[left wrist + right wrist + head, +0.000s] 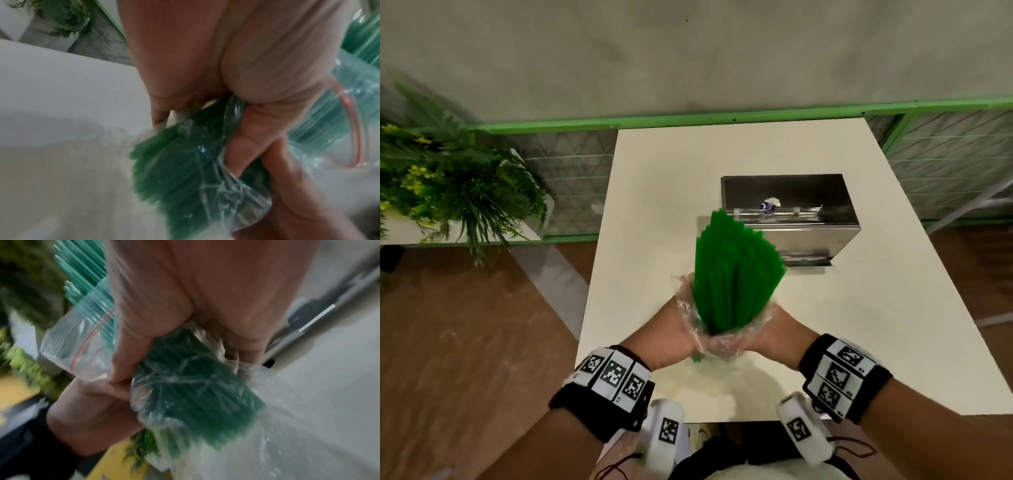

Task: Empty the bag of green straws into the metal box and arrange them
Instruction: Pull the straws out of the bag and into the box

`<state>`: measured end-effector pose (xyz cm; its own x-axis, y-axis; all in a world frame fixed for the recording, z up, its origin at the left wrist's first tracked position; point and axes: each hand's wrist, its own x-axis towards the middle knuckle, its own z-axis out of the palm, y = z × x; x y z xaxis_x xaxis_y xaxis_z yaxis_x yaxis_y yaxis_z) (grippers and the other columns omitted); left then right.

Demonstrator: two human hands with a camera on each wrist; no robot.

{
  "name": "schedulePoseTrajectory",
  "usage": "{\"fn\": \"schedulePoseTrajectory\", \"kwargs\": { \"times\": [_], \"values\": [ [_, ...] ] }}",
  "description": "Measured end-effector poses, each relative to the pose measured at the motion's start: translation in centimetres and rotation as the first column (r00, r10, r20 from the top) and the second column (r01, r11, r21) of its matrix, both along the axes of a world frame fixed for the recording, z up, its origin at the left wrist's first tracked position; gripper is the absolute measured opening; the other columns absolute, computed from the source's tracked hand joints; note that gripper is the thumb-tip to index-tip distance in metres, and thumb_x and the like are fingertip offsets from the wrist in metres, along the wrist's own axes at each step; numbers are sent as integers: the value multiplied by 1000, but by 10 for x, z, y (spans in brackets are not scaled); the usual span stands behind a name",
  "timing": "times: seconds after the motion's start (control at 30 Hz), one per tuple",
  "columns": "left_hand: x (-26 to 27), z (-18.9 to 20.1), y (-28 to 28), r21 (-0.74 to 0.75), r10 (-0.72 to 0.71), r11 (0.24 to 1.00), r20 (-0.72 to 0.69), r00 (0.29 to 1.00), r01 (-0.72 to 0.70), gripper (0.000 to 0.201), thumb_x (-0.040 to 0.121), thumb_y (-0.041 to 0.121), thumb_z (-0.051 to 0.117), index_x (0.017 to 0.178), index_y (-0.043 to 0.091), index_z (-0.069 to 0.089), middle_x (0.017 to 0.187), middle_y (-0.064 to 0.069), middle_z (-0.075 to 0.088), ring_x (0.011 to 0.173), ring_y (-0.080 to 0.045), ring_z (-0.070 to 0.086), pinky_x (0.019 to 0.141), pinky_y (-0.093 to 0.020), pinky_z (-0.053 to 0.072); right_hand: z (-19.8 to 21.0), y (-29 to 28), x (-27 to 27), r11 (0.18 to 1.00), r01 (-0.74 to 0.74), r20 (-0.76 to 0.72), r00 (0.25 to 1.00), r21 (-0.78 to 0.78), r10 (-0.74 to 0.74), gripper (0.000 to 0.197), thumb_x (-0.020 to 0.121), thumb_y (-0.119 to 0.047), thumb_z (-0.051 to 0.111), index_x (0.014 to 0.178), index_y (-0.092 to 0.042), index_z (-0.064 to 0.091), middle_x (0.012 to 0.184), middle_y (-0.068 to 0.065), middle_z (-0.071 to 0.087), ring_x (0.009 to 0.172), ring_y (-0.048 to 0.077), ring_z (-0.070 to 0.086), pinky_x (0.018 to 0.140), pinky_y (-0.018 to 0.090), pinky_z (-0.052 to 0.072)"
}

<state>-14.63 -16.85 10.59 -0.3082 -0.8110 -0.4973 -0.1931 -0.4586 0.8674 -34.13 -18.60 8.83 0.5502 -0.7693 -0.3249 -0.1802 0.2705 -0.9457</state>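
Note:
A thick bundle of green straws fans up and away out of a clear zip bag with a red seal line. My left hand and right hand both grip the bagged lower end of the bundle from either side, above the near half of the white table. In the left wrist view my fingers curl round the bag and straws. The right wrist view shows my fingers wrapped round the bag too. The open metal box stands beyond the straw tips.
Inside the metal box lies a small white and blue scrap. A leafy green plant stands on a low shelf at the left. A green-framed mesh fence runs behind the table. Wooden floor lies to the left.

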Motion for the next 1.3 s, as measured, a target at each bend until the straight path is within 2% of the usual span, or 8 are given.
{"fn": "schedulePoseTrajectory", "kwargs": {
  "times": [0.13, 0.3, 0.43, 0.63, 0.73, 1.0, 1.13, 1.3],
  "values": [
    [-1, 12, -2, -118, -115, 987, -35, 993, 111, 77, 74, -12, 80, 141, 12, 51, 110, -5, 74, 97, -16, 74, 78, -38, 62, 11, 0, 8, 996, 80, 121, 989, 42, -85, 50, 81, 2, 78, 128, -9, 64, 120, 8, 72, 113, 23, 68, 88, 33, 55],
    [-6, 28, -7, -205, -134, 973, -137, 981, 104, 78, 79, -4, 82, 147, 14, 48, 139, -5, 65, 130, -23, 61, 108, -40, 50, 6, -11, 12, 986, 111, 220, 966, 127, -137, 48, 88, -1, 72, 134, -9, 60, 130, 15, 66, 122, 32, 63, 105, 53, 48],
    [-30, 28, -23, -269, 150, 949, -75, 986, -165, 55, 84, 4, 80, 132, 21, 60, 120, 7, 75, 113, -9, 70, 96, -26, 57, 8, -25, 8, 970, 171, 225, 952, 175, -208, 54, 82, 1, 76, 133, -12, 61, 126, 9, 70, 119, 26, 65, 106, 48, 49],
    [-70, 20, -53, -186, 357, 918, 4, 934, -350, 43, 83, 28, 85, 122, 23, 68, 111, 1, 78, 104, -17, 75, 97, -45, 58, 10, -56, -20, 939, 226, 177, 945, 258, -276, 34, 83, -2, 76, 116, -6, 69, 111, 15, 75, 105, 29, 72, 97, 47, 56],
    [-72, 32, -81, -188, 281, 947, 102, 954, -259, 32, 82, 21, 84, 111, 24, 70, 101, 5, 80, 96, -14, 76, 95, -43, 59, 13, -69, -23, 917, 223, 214, 929, 331, -302, 33, 83, 0, 76, 115, -7, 71, 108, 13, 76, 103, 27, 73, 92, 42, 58],
    [-27, 43, -141, -102, 9, 993, 520, 854, 52, 96, 44, 65, 96, 127, 30, 59, 110, 7, 77, 101, -12, 74, 95, -42, 58, 26, -94, 3, 945, 49, 142, 985, 323, -100, 35, 79, -26, 83, 108, -38, 68, 105, -17, 72, 97, 4, 62, 74, 31, 45],
    [-31, 55, -156, -32, -61, 995, 520, 852, 91, 57, 68, 41, 91, 118, 29, 66, 100, 9, 79, 91, -10, 76, 91, -39, 59, 22, -101, -1, 817, -28, 355, 909, 576, -219, 38, 79, -19, 66, 117, -16, 66, 119, 10, 68, 101, 20, 62, 88, 36, 47],
    [-26, 49, -168, 48, -196, 977, 585, 787, 207, 76, 54, 63, 90, 120, 35, 66, 105, 10, 78, 96, -12, 75, 95, -44, 57, 4, -99, -6, 713, -40, 461, 788, 700, -408, 60, 82, -12, 49, 141, -4, 47, 138, 27, 55, 116, 36, 52, 116, 59, 32]
  ]
}}
